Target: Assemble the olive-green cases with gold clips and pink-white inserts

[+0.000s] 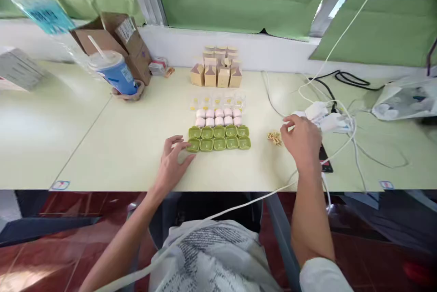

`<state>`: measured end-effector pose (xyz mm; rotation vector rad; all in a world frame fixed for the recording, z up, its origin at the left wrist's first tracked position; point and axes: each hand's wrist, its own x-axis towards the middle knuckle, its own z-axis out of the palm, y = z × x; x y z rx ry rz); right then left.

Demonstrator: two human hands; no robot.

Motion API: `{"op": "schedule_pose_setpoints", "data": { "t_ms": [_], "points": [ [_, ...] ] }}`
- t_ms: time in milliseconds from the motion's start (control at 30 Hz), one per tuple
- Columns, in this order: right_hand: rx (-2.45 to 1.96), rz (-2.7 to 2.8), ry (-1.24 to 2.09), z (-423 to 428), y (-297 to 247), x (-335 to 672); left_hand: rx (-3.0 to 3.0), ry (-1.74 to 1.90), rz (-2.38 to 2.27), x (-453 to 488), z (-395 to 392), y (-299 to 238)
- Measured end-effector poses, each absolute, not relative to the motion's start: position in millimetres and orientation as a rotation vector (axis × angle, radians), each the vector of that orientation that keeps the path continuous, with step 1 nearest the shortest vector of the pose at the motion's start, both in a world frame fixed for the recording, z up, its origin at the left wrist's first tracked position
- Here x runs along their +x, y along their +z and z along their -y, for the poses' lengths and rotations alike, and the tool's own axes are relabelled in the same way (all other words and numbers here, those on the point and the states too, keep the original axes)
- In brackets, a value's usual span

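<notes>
Two joined rows of small green square cups (219,143) lie on the table in front of me. My left hand (173,160) rests at their front left corner, fingers apart, fingertips at the nearest cup. Behind the cups stand two rows of pale pink rounded pieces (219,121), then a clear row of compartments (217,100) with yellow bits. My right hand (302,139) hovers just right of a small pile of yellowish loops (275,138). Its thumb and bent forefinger are apart, with nothing visible between them.
Small cardboard boxes (217,76) stand by the wall. At left are a blue cup with a straw (118,73) and a brown carton (131,46). White power plugs (327,117), a dark phone-like device (325,160) and a plastic bag (406,98) lie right. A white cable crosses my lap.
</notes>
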<state>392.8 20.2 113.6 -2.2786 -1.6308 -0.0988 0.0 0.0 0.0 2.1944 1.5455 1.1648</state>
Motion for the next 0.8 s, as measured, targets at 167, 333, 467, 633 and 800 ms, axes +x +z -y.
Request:
{"op": "schedule_pose_setpoints", "data": {
  "t_ms": [167, 333, 467, 633, 800],
  "points": [
    [-2.346, 1.732, -0.065, -10.5, 118.2, 377.7, 2.18, 1.133, -1.568, -1.4, 1.0, 0.5],
    [-2.488, 1.685, -0.055, 15.6, 110.3, 392.2, 2.2, 1.141, -1.557, -1.4, 1.7, 0.0],
    [-2.554, 1.811, 0.045, 19.1, 95.5, 405.5, 2.165, 1.167, -1.526, 1.4, 2.8, -0.8],
    [-2.535, 1.875, 0.151, 3.7, 78.5, 411.9, 2.107, 1.169, -1.571, 2.4, 0.5, -1.5],
    [-2.535, 1.849, 0.173, 2.9, 69.9, 413.2, 2.065, 1.152, -1.539, 5.3, 1.4, -2.5]
  ]
}}
